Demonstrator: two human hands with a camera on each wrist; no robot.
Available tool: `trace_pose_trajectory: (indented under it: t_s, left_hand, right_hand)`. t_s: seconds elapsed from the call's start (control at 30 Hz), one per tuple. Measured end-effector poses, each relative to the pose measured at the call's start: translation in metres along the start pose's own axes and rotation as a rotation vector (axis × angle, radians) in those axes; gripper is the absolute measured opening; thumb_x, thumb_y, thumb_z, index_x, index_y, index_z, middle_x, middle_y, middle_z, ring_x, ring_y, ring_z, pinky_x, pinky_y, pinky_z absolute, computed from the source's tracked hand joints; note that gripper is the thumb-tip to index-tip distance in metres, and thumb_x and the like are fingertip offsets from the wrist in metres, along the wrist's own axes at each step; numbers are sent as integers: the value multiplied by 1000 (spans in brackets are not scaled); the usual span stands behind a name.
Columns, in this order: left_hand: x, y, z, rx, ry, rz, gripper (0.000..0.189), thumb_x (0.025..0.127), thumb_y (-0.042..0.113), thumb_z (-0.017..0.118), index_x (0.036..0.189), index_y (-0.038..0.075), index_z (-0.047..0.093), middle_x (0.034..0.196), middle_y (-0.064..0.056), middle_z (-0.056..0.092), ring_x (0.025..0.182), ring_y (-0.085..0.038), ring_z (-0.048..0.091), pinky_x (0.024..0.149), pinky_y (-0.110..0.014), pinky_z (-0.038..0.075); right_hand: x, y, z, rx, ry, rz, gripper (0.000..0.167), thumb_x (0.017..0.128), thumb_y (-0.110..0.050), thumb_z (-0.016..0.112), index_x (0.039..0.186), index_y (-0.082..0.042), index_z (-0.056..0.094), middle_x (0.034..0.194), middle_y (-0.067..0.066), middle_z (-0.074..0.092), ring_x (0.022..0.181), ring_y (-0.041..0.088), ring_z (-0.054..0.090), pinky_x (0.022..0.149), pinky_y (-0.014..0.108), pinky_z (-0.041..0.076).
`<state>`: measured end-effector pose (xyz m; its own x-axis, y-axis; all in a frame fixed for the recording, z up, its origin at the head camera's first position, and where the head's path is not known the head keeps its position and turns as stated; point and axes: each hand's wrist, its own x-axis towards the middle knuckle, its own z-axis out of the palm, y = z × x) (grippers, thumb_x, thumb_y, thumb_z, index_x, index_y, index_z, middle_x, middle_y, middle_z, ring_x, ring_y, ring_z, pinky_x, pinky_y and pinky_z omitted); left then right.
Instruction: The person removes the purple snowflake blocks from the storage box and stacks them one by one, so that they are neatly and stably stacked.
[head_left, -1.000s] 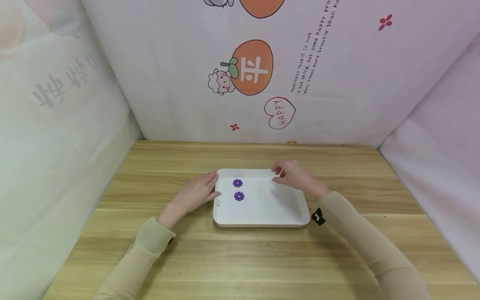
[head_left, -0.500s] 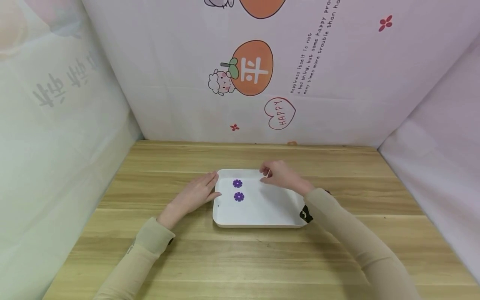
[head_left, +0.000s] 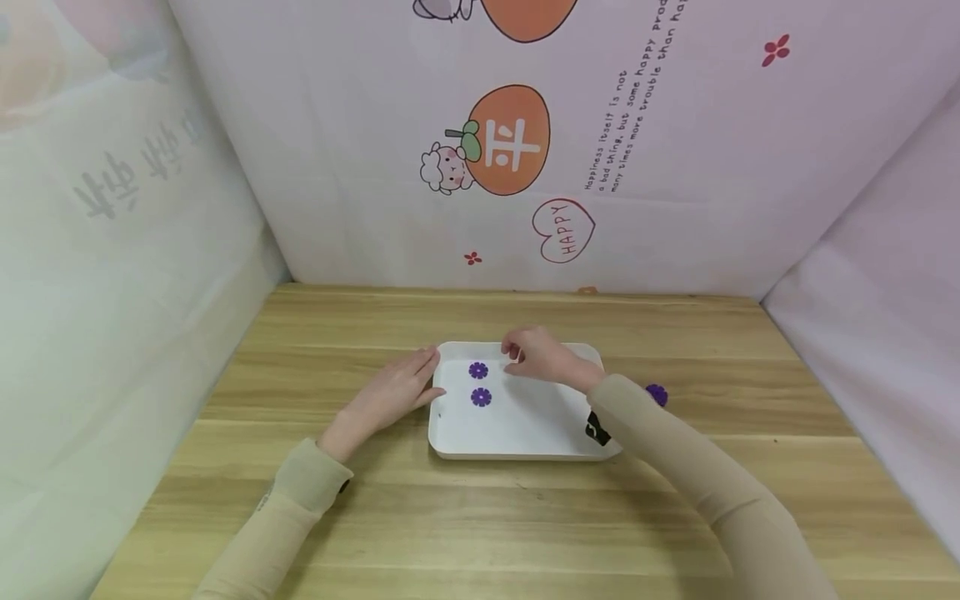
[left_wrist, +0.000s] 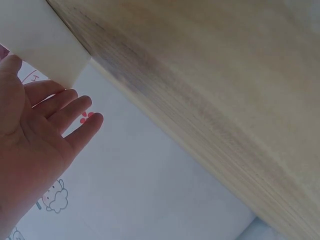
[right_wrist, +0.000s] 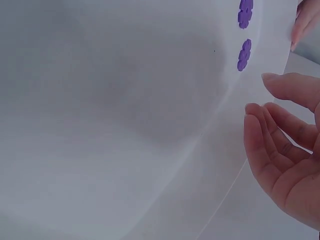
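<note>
A shallow white tray [head_left: 517, 433] stands on the wooden table, with two purple snowflake-shaped building discs inside: the far disc [head_left: 478, 371] and the near disc [head_left: 482, 397], lined up near its left end. My left hand [head_left: 393, 387] rests at the tray's left edge, fingers extended along the outside and thumb over the rim. Over the far part of the tray is my right hand [head_left: 543, 354], right of the discs. In the right wrist view its fingers bend loosely, thumb apart from them, nothing between. A third purple disc [head_left: 657, 395] lies on the table, partly behind the right sleeve.
The wooden table [head_left: 450, 533] runs back to a printed white cloth wall [head_left: 375, 208]. White cloth also hangs along the left and right sides. The right sleeve [head_left: 675, 450] crosses the tray's right end.
My right hand has moved left over the tray toward the two discs. The third disc has come into view behind the right sleeve. My left hand has stayed at the tray's edge.
</note>
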<state>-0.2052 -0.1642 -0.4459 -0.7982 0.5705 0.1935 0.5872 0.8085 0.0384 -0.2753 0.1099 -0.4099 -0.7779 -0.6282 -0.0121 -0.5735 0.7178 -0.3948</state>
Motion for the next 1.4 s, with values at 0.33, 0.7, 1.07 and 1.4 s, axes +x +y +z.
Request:
trace_pose_trajectory:
  t_s: [0.33, 0.7, 1.07, 1.4]
  left_hand:
    - [0, -1, -2, -14, -30, -23, 66, 101, 42, 54, 145, -7, 44, 152, -23, 44, 139, -37, 48, 115, -50, 44]
    - [0, -1, -3, 11, -29, -20, 67, 101, 43, 53, 145, -7, 44, 152, -22, 44, 139, -36, 49, 114, -48, 45]
    - [1, -1, -3, 6, -37, -20, 66, 102, 43, 53, 145, -6, 44, 153, -22, 44, 139, -35, 49, 114, -48, 44]
    - [0, -3, -1, 7, -27, -14, 66, 101, 43, 53, 145, -7, 44, 152, -22, 44, 139, -35, 49, 115, -48, 44]
  right_hand:
    - [11, -15, 5, -27, -65, 6, 24, 86, -8, 76, 108, -2, 68, 96, 10, 70, 84, 18, 62, 74, 25, 56]
    - [21, -22, 16, -95, -94, -19, 24, 86, -8, 75, 109, -3, 67, 101, 10, 70, 84, 16, 62, 76, 26, 58]
    - [27, -32, 23, -150, -127, 15, 29, 88, -12, 75, 115, -3, 67, 102, 10, 69, 83, 14, 62, 81, 27, 61]
    - [32, -33, 30, -213, -128, 2, 28, 90, -13, 74, 115, -2, 68, 105, 12, 69, 87, 16, 66, 80, 27, 61]
